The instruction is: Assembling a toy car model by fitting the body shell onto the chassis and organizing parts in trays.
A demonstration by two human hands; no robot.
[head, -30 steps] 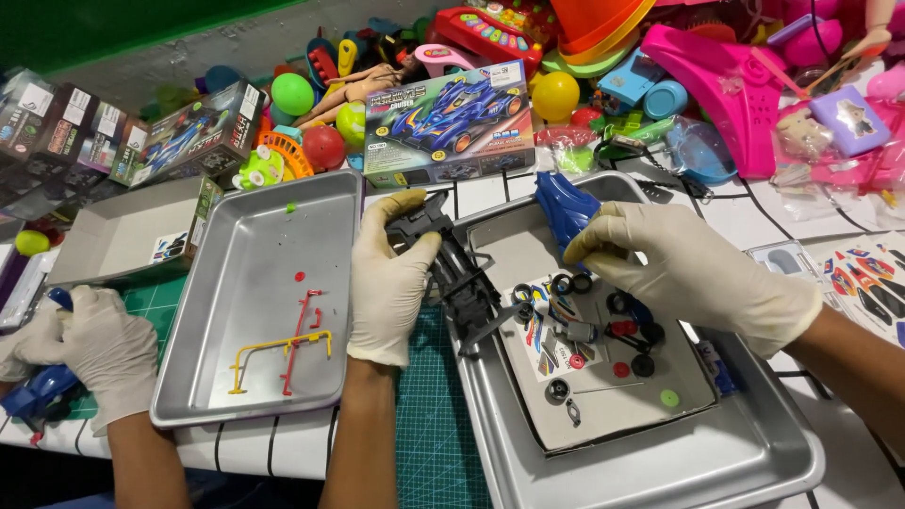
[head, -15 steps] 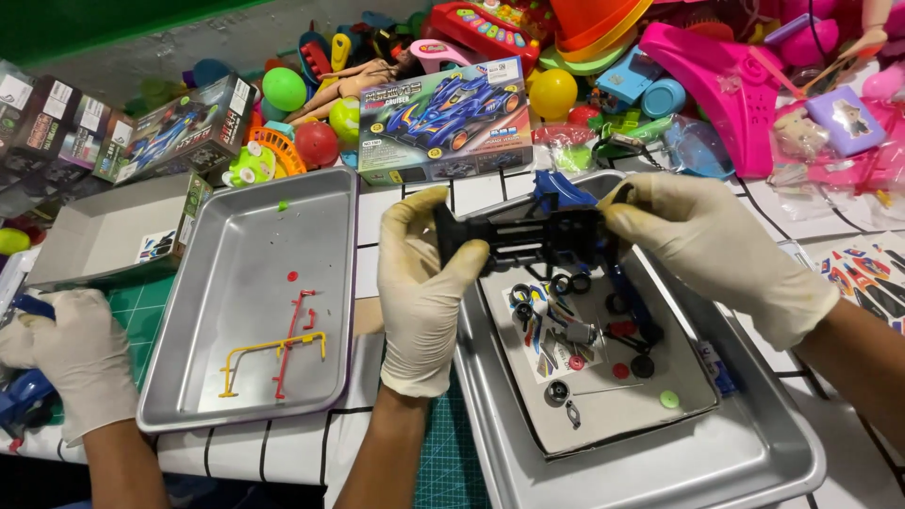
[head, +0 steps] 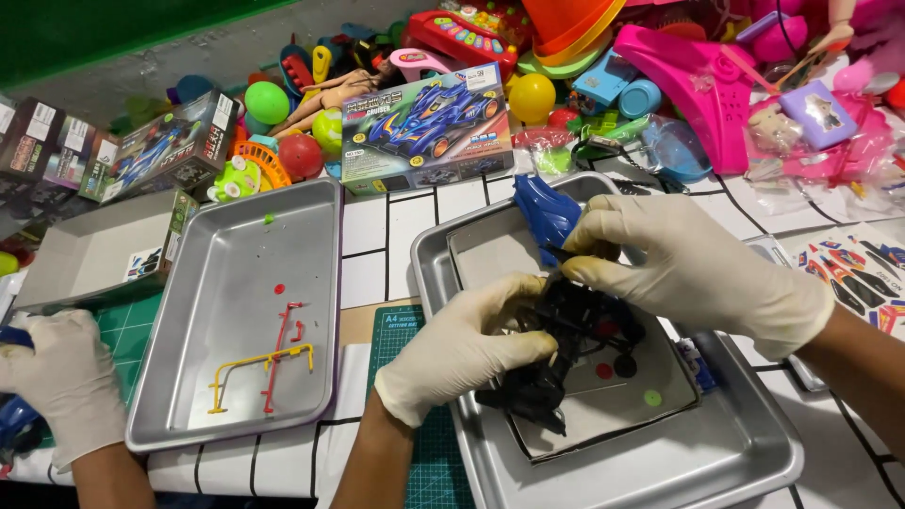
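Both my hands wear white gloves and meet over the right metal tray (head: 754, 443). My left hand (head: 467, 349) grips a black toy car chassis (head: 556, 344) from the left, holding it just above a grey card sheet (head: 627, 405) that lies in the tray. My right hand (head: 693, 269) reaches in from the right; its fingers pinch a blue car body shell (head: 542, 212) and rest on the top of the chassis. Small red and green round parts lie on the card beside the chassis.
A second metal tray (head: 226, 273) to the left holds red and yellow plastic sprues (head: 269, 363). Another person's gloved hand (head: 61, 377) is at the lower left. A boxed toy car (head: 429, 123) and a heap of colourful toys fill the back; a sticker sheet (head: 858, 269) lies right.
My hands have brought the chassis and blue shell nearer, from the tray's far end to over the card sheet. The chassis now tilts downward in my left hand.
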